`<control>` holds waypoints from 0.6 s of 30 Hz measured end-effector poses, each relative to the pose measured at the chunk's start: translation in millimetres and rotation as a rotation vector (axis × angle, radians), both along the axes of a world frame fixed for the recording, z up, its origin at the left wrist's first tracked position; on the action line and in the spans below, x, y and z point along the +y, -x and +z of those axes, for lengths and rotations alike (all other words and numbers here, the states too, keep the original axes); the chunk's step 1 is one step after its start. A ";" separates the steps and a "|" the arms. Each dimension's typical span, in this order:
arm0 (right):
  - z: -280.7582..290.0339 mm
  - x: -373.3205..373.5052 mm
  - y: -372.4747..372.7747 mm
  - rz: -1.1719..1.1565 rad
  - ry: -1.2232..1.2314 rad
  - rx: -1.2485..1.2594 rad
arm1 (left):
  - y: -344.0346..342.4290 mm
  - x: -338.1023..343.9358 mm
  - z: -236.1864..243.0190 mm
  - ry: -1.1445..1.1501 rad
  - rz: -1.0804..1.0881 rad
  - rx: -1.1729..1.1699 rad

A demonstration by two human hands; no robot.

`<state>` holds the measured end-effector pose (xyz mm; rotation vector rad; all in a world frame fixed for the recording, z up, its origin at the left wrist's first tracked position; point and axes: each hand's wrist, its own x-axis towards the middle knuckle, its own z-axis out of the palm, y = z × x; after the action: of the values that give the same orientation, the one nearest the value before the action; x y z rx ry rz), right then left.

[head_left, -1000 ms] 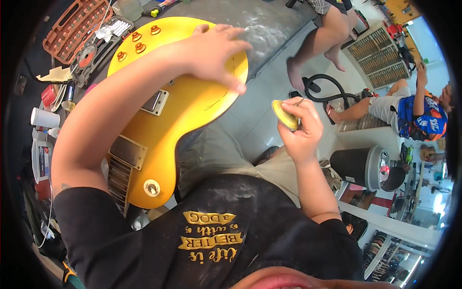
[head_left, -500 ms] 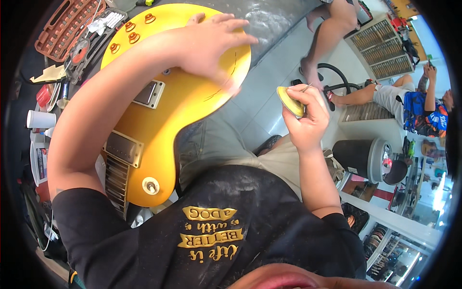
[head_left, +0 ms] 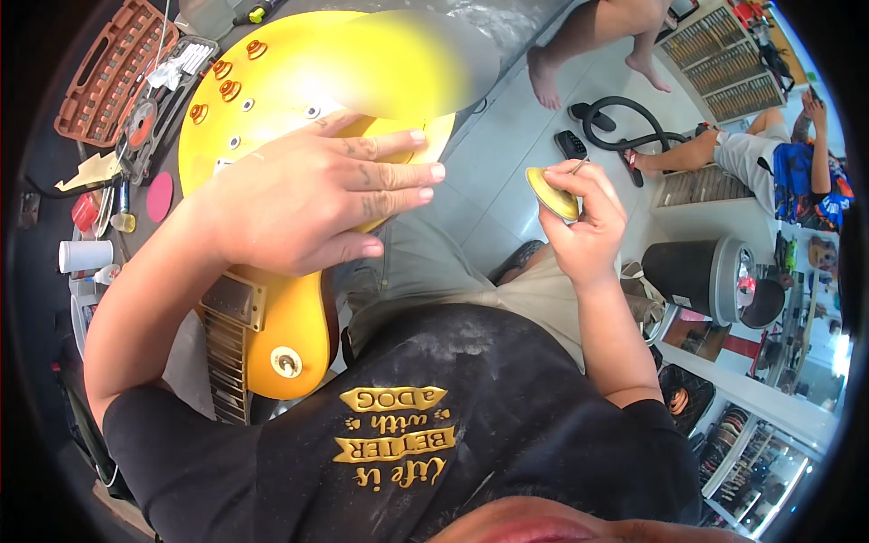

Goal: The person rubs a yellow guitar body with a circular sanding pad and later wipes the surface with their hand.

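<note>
A yellow electric guitar (head_left: pixel 294 86) lies on the bench at my left, its neck running toward me. Across its body rests my left hand (head_left: pixel 335 195), fingers stretched flat and apart, the tips reaching the guitar's edge. This hand hides the middle of the top and one pickup. My right hand (head_left: pixel 593 222) is held up to the right of the guitar, apart from it. Its thumb and fingers pinch a round sanding pad (head_left: pixel 549 195) with a yellow face, and a thin metal stem pokes out above. A blurred patch covers the guitar's far part.
At the far left lie an orange socket case (head_left: pixel 113 81), a pink disc (head_left: pixel 159 196) and a white cup (head_left: pixel 86 255). A black bin (head_left: pixel 688 276) stands at the right, with a black hose (head_left: pixel 625 145) on the floor. Another person's bare legs (head_left: pixel 579 45) and a seated person (head_left: pixel 783 163) are beyond.
My left hand has come back toward me from the guitar's far edge and now lies flat. The right hand keeps its pinch on the sanding pad. The other person's legs have shifted.
</note>
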<state>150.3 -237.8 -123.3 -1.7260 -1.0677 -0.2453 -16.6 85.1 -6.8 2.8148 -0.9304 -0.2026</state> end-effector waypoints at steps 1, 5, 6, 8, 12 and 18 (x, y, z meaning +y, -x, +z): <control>-0.2 2.2 0.2 -0.002 0.005 0.010 | 0.2 -2.5 -3.3 -0.004 0.070 -0.051; 1.1 13.3 -1.6 -0.002 0.008 -0.019 | -16.5 -17.5 -21.0 -0.026 0.286 -0.244; 3.1 15.2 1.0 0.024 -0.033 -0.032 | -12.7 -21.7 -18.2 -0.068 0.307 -0.262; 16.3 15.7 -3.8 0.008 -0.020 -0.063 | -11.7 -26.9 0.5 -0.098 0.194 -0.177; 20.1 18.2 -11.5 0.031 -0.032 -0.049 | 11.5 -7.1 7.8 0.021 0.066 -0.032; 50.0 98.0 -74.0 -0.029 -0.048 -0.129 | -13.3 -16.6 -24.9 -0.078 0.330 -0.210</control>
<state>224.3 -139.8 -73.4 -1.7017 -1.1211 -0.4026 -3.3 68.4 -31.7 3.0507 -0.4860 0.1042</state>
